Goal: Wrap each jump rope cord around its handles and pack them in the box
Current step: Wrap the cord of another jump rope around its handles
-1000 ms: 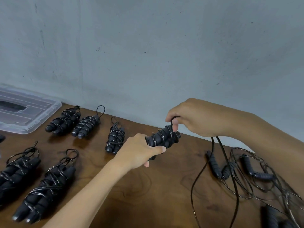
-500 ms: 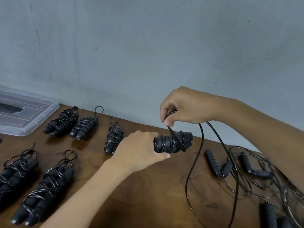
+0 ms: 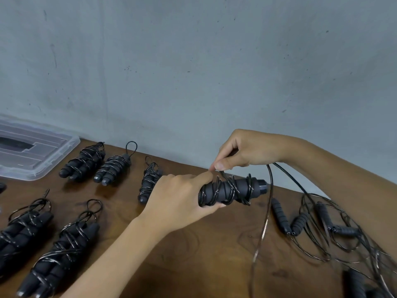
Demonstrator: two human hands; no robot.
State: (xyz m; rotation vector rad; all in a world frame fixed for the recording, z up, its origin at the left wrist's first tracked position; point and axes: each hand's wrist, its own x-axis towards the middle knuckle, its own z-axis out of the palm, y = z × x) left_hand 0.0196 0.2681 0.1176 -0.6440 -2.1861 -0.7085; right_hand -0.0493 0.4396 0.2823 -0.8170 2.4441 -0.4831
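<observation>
Item in hand: paired black handles (image 3: 233,191), held level above the brown bench (image 3: 193,250), partly bound in crossing turns of black cord (image 3: 268,203).

Left hand (image 3: 180,201): I read it as curled round the near end of the handles, thumb underneath, fingers over the top.

Right hand (image 3: 242,153): just above the handles, thumb and forefinger pinching the cord where it meets the wrap; the other fingers are folded. From the pinch the cord arcs right past the handles' capped end and drops to the bench.

Left of the handles, on the bench: five wrapped bundles. Three lie in a far row (image 3: 111,166), two nearer me (image 3: 58,254), each with a small loop at its far end.

Far left of the handles, at the wall: clear plastic box (image 3: 38,153), shut under its lid as far as I can tell.

Right of the handles: loose ropes (image 3: 318,229), unwrapped, grips lying among tangled coils on the bench.

Behind the handles: grey wall (image 3: 193,61).
</observation>
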